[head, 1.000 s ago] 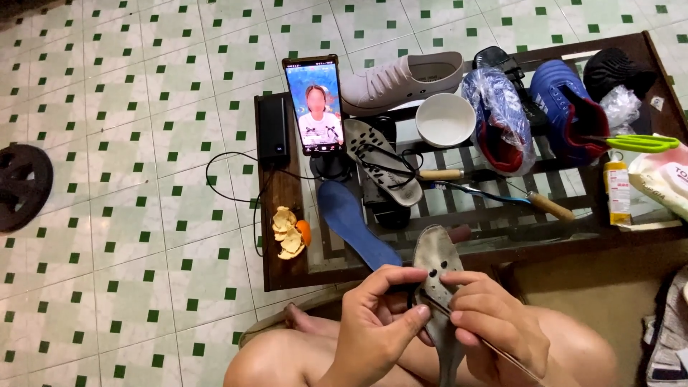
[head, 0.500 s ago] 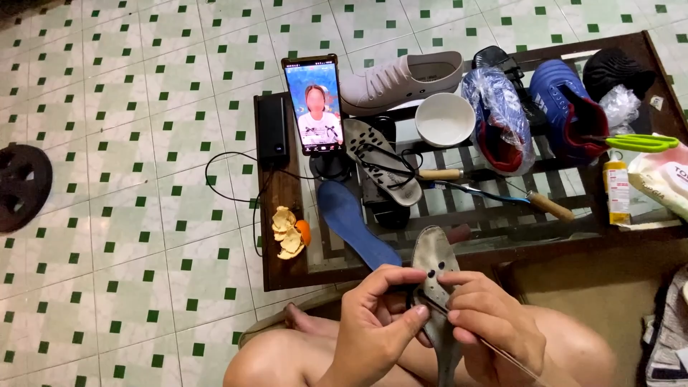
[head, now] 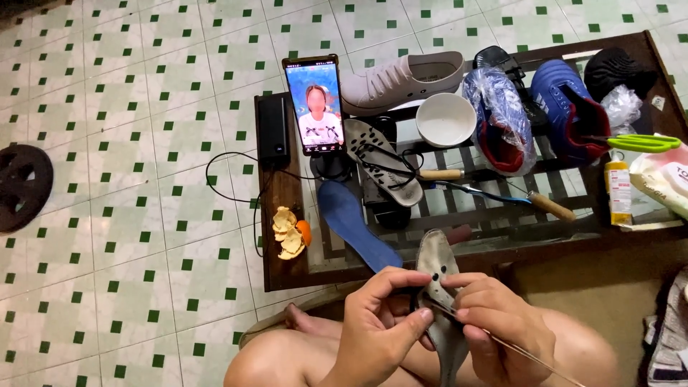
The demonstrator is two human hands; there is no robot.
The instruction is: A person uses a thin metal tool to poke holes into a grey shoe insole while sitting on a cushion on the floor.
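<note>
I hold a grey shoe sole [head: 438, 301] over my knees. My left hand [head: 376, 326] wraps round its left edge, with my thumb and fingers pinched tight on it. My right hand [head: 494, 322] grips the other edge and pinches a thin metal needle [head: 502, 344], which sticks out past my right hand toward the bottom corner. I think a dark thread loops by my left thumb, but it is too small to be sure.

The needle tip sits very near my left fingers, so it could poke me if it slips. The sole is bendy and could twist out of my grip if I push hard.

Just past my hands is the low table [head: 279, 208], with a blue insole [head: 355, 222] nearest my left hand.
</note>
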